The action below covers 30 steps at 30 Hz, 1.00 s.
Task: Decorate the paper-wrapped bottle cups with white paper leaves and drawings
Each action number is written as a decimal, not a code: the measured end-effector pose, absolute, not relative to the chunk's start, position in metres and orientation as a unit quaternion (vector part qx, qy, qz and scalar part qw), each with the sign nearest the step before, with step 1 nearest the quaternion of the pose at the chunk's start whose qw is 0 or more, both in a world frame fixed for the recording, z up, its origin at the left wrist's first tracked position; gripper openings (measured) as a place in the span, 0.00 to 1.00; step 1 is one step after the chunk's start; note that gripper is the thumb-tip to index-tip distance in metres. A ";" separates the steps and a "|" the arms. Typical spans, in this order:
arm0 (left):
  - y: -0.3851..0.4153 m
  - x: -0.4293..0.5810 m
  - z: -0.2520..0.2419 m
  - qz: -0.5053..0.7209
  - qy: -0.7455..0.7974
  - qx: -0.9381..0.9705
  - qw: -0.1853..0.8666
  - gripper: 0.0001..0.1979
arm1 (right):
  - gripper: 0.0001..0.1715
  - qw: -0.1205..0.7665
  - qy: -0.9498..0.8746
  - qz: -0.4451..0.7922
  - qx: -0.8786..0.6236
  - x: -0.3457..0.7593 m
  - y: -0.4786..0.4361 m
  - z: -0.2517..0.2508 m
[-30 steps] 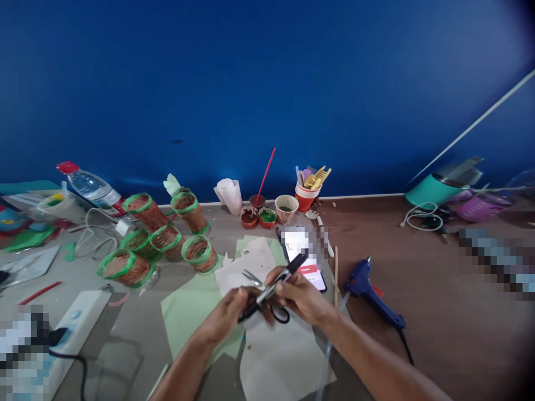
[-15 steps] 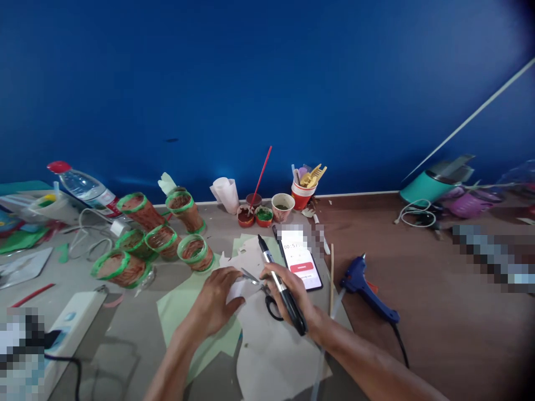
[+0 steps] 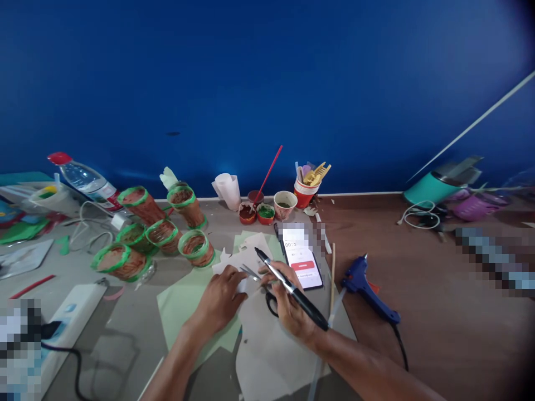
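My right hand (image 3: 290,303) is closed around a black marker (image 3: 307,305) with a silver band, its dark end slanting up and away to the left. Under that hand is a pair of scissors (image 3: 251,273), blades toward my left hand and one black handle loop showing; whether the fingers touch it I cannot tell. My left hand (image 3: 221,298) lies on the papers, thumb apart from the fingers, with a small white paper piece (image 3: 242,285) at its fingertips. Beneath are pale green sheets (image 3: 179,303) and a large greyish-white cut sheet (image 3: 271,353).
Several brown, green-rimmed cylinders (image 3: 190,206) stand at left, near a bottle (image 3: 83,178) and a power strip (image 3: 73,317). Paint pots (image 3: 265,213) and cups (image 3: 306,192) line the wall. A phone (image 3: 305,273) and a blue glue gun (image 3: 370,287) lie at right.
The marker has tipped lower in my right hand, its rear end swinging right and its front end slightly down. My right hand has turned a little. My left hand is almost unmoved.
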<state>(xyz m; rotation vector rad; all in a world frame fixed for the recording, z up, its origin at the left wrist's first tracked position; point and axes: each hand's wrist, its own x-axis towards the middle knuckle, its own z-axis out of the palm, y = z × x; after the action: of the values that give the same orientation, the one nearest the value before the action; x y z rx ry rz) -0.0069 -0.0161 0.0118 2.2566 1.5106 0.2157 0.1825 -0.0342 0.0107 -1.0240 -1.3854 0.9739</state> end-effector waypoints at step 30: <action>-0.014 -0.010 0.016 0.105 0.520 0.810 0.249 0.14 | 0.04 0.425 -0.652 0.369 -0.508 0.184 -0.021 0.001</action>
<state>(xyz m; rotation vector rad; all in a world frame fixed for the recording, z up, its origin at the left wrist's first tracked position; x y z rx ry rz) -0.0102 -0.0138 0.0162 2.2070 1.4175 0.2870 0.1837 -0.0213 0.0008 -1.2693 -1.6315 0.9235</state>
